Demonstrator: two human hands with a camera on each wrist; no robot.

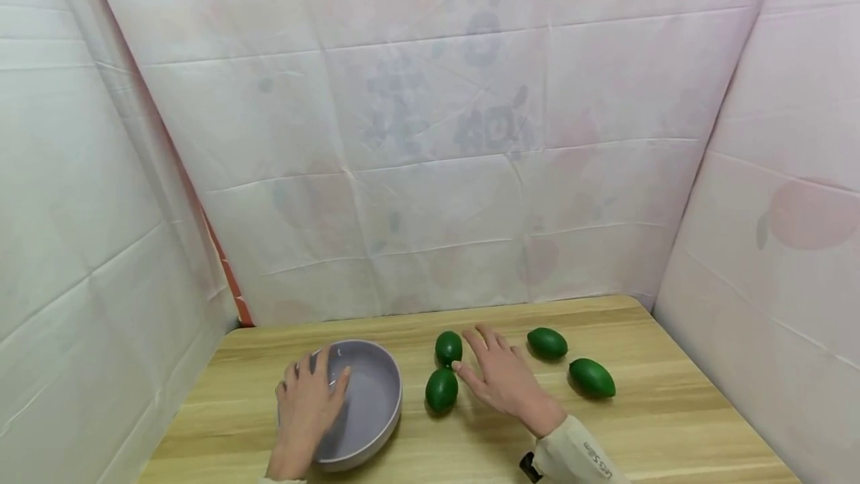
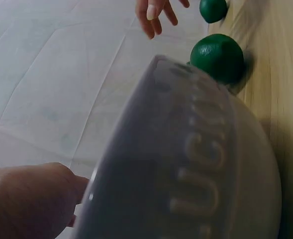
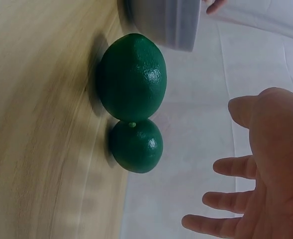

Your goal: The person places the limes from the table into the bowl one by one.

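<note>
My left hand (image 1: 309,402) is over the left side of a grey-purple bowl (image 1: 366,394), thumb apart from the fingers and overlapping the bowl's inside. In the left wrist view, raised lettering shows on the bowl's outer wall (image 2: 201,164), and the hand (image 2: 32,199) is by its rim. My right hand (image 1: 504,376) hovers over the table with its fingers spread, holding nothing. Just left of it, two green limes lie close together, a far one (image 1: 449,349) and a near one (image 1: 441,391). The right wrist view shows that hand's (image 3: 275,174) fingers apart from both limes.
Right of my right hand lie two more limes, one farther back (image 1: 547,343) and one nearer (image 1: 592,378). The wooden table (image 1: 222,402) is enclosed by pale printed sheets at the back (image 1: 437,208) and both sides.
</note>
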